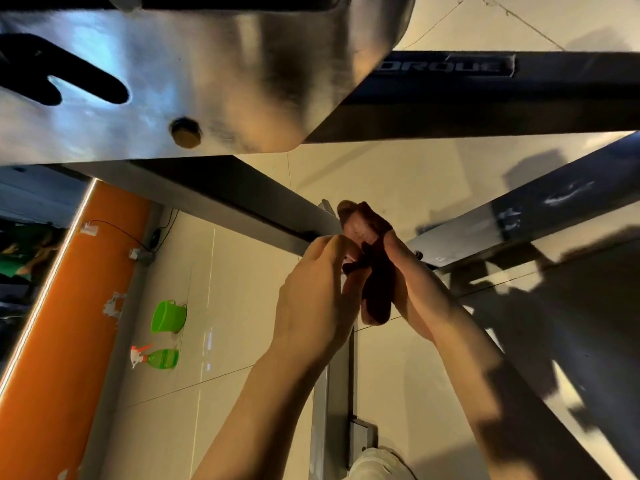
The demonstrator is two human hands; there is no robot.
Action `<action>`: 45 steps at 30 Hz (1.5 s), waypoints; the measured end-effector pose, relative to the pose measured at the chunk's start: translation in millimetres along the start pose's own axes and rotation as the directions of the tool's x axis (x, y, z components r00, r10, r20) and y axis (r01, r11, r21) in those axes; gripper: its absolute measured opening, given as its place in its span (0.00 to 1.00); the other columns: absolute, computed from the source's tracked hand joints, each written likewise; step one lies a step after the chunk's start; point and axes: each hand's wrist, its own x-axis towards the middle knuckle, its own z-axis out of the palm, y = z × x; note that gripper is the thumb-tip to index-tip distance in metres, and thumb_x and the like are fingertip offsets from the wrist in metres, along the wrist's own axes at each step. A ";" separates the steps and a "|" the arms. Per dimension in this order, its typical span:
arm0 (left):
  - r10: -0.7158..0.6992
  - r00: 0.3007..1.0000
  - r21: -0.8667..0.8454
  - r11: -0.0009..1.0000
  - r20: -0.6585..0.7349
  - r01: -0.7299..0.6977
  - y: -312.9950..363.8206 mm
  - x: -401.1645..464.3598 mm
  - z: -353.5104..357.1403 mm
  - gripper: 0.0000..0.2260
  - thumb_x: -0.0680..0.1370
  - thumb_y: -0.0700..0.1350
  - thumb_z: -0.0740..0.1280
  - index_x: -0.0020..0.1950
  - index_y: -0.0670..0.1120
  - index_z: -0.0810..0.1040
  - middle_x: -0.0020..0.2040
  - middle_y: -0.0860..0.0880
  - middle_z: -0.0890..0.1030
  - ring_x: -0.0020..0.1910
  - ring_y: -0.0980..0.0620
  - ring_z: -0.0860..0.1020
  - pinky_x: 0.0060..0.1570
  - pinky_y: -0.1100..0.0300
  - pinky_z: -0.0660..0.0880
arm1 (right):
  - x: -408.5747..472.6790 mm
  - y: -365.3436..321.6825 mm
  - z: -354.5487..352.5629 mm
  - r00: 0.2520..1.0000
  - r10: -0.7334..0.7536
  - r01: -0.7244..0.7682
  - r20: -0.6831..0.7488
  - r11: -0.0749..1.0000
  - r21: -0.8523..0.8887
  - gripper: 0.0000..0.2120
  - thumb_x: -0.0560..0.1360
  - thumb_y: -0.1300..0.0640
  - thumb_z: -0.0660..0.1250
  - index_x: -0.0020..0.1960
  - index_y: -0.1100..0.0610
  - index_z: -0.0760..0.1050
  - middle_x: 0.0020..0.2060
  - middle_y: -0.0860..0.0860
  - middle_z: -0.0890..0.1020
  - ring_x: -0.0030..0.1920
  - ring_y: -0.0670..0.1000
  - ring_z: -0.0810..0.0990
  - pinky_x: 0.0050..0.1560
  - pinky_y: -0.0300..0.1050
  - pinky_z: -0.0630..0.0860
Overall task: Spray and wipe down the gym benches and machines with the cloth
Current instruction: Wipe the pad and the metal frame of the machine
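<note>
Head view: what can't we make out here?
- Cloth: middle hidden by left hand and right hand, which both grip it; whether it touches the frame is unclear.
- Steel plate: cut off by the top and left edges.
- Beam label: first letters covered by the plate.
- Spray bottle: too small to judge fill level.

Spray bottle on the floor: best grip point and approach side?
The spray bottle lies on its side on the tile floor, trigger head pointing left, below the green bucket. Probably best to come from above and wrap the green body mid-length; it is the widest part, and the trigger stays clear.
</note>
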 end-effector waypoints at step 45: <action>0.060 0.979 0.129 0.988 0.197 -0.086 -36.1 51.1 79.0 0.19 0.80 0.51 0.64 0.71 0.49 0.71 0.72 0.49 0.69 0.73 0.47 0.64 0.68 0.59 0.57 | 55.4 54.9 -162.1 0.965 -0.059 -0.259 -0.254 -0.132 -0.957 0.32 0.64 0.65 0.74 0.67 0.56 0.75 0.67 0.59 0.74 0.70 0.64 0.69 0.76 0.51 0.47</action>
